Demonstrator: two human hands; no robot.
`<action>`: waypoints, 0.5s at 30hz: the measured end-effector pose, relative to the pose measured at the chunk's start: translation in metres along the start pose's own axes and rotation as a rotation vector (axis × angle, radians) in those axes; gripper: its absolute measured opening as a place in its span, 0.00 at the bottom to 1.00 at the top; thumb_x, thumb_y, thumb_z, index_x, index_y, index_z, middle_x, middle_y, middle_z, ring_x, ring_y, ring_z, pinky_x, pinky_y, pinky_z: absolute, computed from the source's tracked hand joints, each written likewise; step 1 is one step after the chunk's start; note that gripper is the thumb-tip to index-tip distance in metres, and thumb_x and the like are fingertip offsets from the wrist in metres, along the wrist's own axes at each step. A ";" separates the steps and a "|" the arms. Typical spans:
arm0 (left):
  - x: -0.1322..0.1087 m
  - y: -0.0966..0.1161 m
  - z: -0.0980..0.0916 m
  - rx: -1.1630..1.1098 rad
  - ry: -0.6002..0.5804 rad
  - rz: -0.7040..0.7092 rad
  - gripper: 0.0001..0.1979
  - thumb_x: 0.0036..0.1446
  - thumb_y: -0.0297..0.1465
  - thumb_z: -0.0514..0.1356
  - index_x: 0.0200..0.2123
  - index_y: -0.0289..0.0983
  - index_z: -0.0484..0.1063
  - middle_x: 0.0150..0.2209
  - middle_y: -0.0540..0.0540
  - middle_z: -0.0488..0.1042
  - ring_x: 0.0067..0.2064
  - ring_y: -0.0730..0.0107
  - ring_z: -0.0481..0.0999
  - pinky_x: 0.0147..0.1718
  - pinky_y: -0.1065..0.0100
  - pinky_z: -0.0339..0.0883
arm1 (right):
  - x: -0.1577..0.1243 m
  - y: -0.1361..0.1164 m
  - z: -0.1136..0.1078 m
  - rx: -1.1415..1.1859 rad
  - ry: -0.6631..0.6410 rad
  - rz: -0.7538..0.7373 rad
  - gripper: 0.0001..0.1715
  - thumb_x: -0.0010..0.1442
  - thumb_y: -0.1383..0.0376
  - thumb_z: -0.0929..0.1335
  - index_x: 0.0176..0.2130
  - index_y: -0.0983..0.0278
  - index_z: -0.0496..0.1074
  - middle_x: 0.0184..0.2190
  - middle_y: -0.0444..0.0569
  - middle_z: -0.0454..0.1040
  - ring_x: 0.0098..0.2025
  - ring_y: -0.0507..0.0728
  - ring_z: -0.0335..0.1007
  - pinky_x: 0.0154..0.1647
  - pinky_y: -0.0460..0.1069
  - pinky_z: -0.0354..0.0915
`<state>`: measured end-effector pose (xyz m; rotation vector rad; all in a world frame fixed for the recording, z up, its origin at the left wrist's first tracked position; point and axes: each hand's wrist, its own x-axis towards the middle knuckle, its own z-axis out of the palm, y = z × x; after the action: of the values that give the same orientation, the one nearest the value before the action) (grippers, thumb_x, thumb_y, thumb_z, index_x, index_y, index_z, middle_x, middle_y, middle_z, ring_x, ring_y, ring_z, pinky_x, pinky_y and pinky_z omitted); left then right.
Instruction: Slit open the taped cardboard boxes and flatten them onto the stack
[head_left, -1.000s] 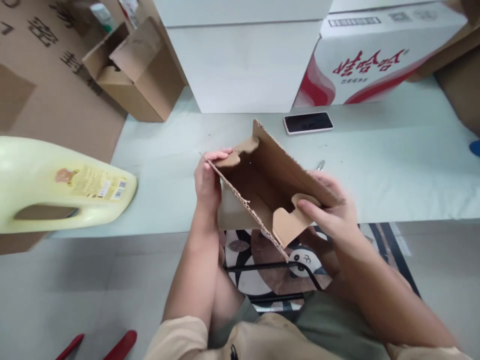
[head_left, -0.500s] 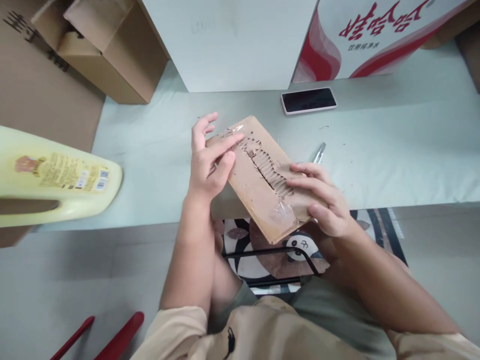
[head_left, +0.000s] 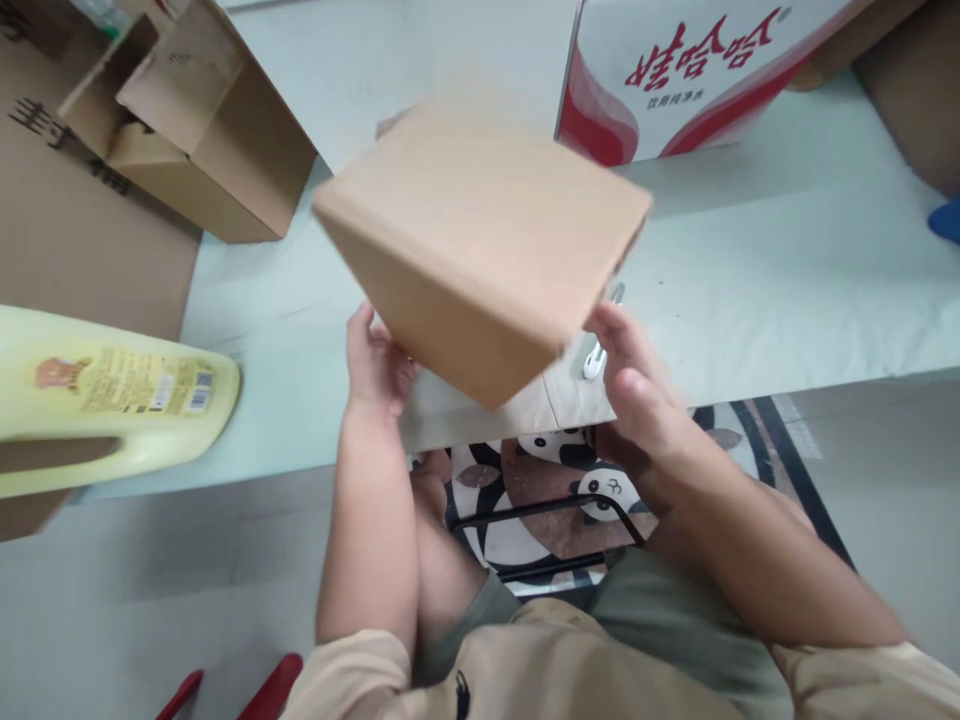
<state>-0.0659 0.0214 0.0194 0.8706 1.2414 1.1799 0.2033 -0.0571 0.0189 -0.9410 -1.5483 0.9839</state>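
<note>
A small brown cardboard box (head_left: 487,220), blurred by motion, is held up and tilted over the table between both hands. Its plain faces are turned toward me, and the torn, taped face is out of sight. My left hand (head_left: 377,365) grips the box at its lower left edge, the fingers partly hidden beneath. On the opposite side, my right hand (head_left: 636,370) has its fingers at the lower right edge. Just behind the right fingertips, a white-handled cutter (head_left: 594,360) lies on the table, partly covered.
The pale green table (head_left: 765,300) has its front edge before my knees. On the left stand a yellow jug (head_left: 150,400) and an open carton (head_left: 217,170). At the back is a red-and-white carton (head_left: 675,80). A panda-print mat (head_left: 510,500) lies under the table.
Both hands have raised the box and turned it over, so smooth sides replace the ripped corrugated face. The phone is now hidden behind it, and the cutter's white handle shows.
</note>
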 end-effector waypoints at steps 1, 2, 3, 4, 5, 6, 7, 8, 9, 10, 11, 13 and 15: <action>-0.001 -0.001 0.004 -0.013 -0.070 -0.082 0.33 0.61 0.59 0.44 0.42 0.38 0.75 0.41 0.37 0.81 0.53 0.45 0.81 0.42 0.55 0.80 | 0.000 -0.002 -0.001 -0.081 -0.025 -0.016 0.37 0.68 0.42 0.63 0.70 0.50 0.59 0.73 0.48 0.60 0.76 0.66 0.54 0.78 0.67 0.51; -0.003 -0.003 0.008 -0.010 -0.152 -0.159 0.36 0.60 0.61 0.44 0.43 0.37 0.75 0.37 0.36 0.81 0.49 0.44 0.82 0.37 0.57 0.79 | 0.001 -0.003 -0.002 -0.158 -0.040 -0.029 0.38 0.68 0.42 0.64 0.70 0.50 0.58 0.75 0.48 0.57 0.78 0.67 0.47 0.79 0.69 0.47; -0.006 -0.003 0.011 0.006 -0.228 -0.223 0.39 0.59 0.64 0.44 0.45 0.36 0.75 0.36 0.37 0.81 0.46 0.45 0.83 0.34 0.59 0.78 | 0.001 -0.004 -0.004 -0.214 -0.041 -0.045 0.39 0.68 0.42 0.64 0.71 0.51 0.57 0.76 0.48 0.53 0.80 0.68 0.41 0.79 0.70 0.44; -0.008 -0.004 0.015 0.033 -0.299 -0.277 0.42 0.59 0.66 0.43 0.48 0.36 0.75 0.36 0.37 0.81 0.43 0.47 0.84 0.31 0.61 0.76 | 0.002 -0.005 -0.006 -0.247 -0.031 -0.067 0.39 0.68 0.43 0.65 0.71 0.51 0.57 0.77 0.48 0.52 0.80 0.68 0.38 0.80 0.71 0.41; -0.011 -0.004 0.018 0.063 -0.359 -0.332 0.43 0.58 0.66 0.42 0.50 0.36 0.75 0.36 0.36 0.82 0.40 0.49 0.84 0.28 0.63 0.73 | 0.002 -0.005 -0.008 -0.265 -0.017 -0.093 0.37 0.68 0.44 0.65 0.70 0.51 0.58 0.76 0.47 0.53 0.81 0.67 0.37 0.80 0.72 0.39; -0.013 -0.004 0.020 0.095 -0.407 -0.383 0.44 0.59 0.67 0.43 0.52 0.36 0.74 0.37 0.36 0.82 0.38 0.51 0.84 0.25 0.65 0.70 | 0.002 -0.005 -0.010 -0.276 0.001 -0.113 0.35 0.69 0.45 0.64 0.69 0.51 0.60 0.75 0.48 0.55 0.81 0.67 0.37 0.80 0.72 0.37; -0.015 -0.004 0.022 0.131 -0.440 -0.424 0.43 0.59 0.66 0.44 0.53 0.37 0.74 0.38 0.36 0.83 0.35 0.53 0.83 0.23 0.67 0.67 | 0.002 -0.005 -0.012 -0.284 0.025 -0.128 0.33 0.69 0.46 0.64 0.68 0.52 0.63 0.74 0.48 0.59 0.80 0.67 0.38 0.80 0.71 0.37; -0.017 -0.004 0.023 0.175 -0.465 -0.460 0.41 0.60 0.64 0.46 0.53 0.37 0.74 0.39 0.36 0.83 0.34 0.55 0.83 0.22 0.68 0.65 | 0.003 -0.004 -0.014 -0.286 0.054 -0.137 0.30 0.69 0.47 0.64 0.65 0.53 0.66 0.72 0.49 0.63 0.80 0.68 0.41 0.80 0.71 0.38; -0.018 -0.005 0.024 0.233 -0.488 -0.494 0.38 0.60 0.62 0.48 0.51 0.37 0.75 0.39 0.36 0.83 0.33 0.56 0.82 0.21 0.69 0.62 | 0.003 -0.003 -0.015 -0.280 0.083 -0.139 0.27 0.70 0.48 0.65 0.62 0.54 0.69 0.69 0.50 0.66 0.79 0.68 0.44 0.80 0.71 0.40; -0.018 -0.005 0.024 0.309 -0.509 -0.521 0.35 0.61 0.60 0.49 0.47 0.36 0.77 0.38 0.36 0.83 0.33 0.58 0.82 0.20 0.71 0.59 | 0.003 -0.002 -0.017 -0.270 0.115 -0.136 0.24 0.70 0.49 0.65 0.59 0.55 0.72 0.67 0.50 0.69 0.78 0.68 0.48 0.79 0.71 0.43; -0.018 -0.005 0.024 0.402 -0.520 -0.538 0.32 0.61 0.57 0.51 0.43 0.35 0.78 0.37 0.36 0.83 0.32 0.59 0.81 0.20 0.71 0.57 | 0.003 0.000 -0.018 -0.257 0.150 -0.127 0.21 0.70 0.49 0.65 0.55 0.55 0.74 0.65 0.51 0.70 0.76 0.67 0.53 0.79 0.71 0.46; -0.014 -0.007 0.021 0.592 -0.451 -0.501 0.27 0.60 0.53 0.56 0.37 0.34 0.78 0.35 0.36 0.82 0.30 0.62 0.80 0.21 0.71 0.57 | 0.002 0.003 -0.019 -0.249 0.195 -0.084 0.17 0.70 0.51 0.66 0.49 0.56 0.77 0.64 0.52 0.70 0.74 0.67 0.59 0.77 0.70 0.52; -0.006 -0.010 0.017 0.645 -0.203 -0.287 0.24 0.57 0.50 0.59 0.42 0.36 0.77 0.40 0.37 0.82 0.35 0.60 0.81 0.27 0.68 0.66 | 0.002 0.005 -0.018 -0.261 0.181 -0.033 0.16 0.69 0.51 0.67 0.47 0.57 0.78 0.67 0.53 0.66 0.73 0.66 0.60 0.75 0.69 0.56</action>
<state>-0.0472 0.0149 0.0138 1.1952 1.5396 0.4414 0.2211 -0.0512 0.0171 -1.1489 -1.5555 0.6626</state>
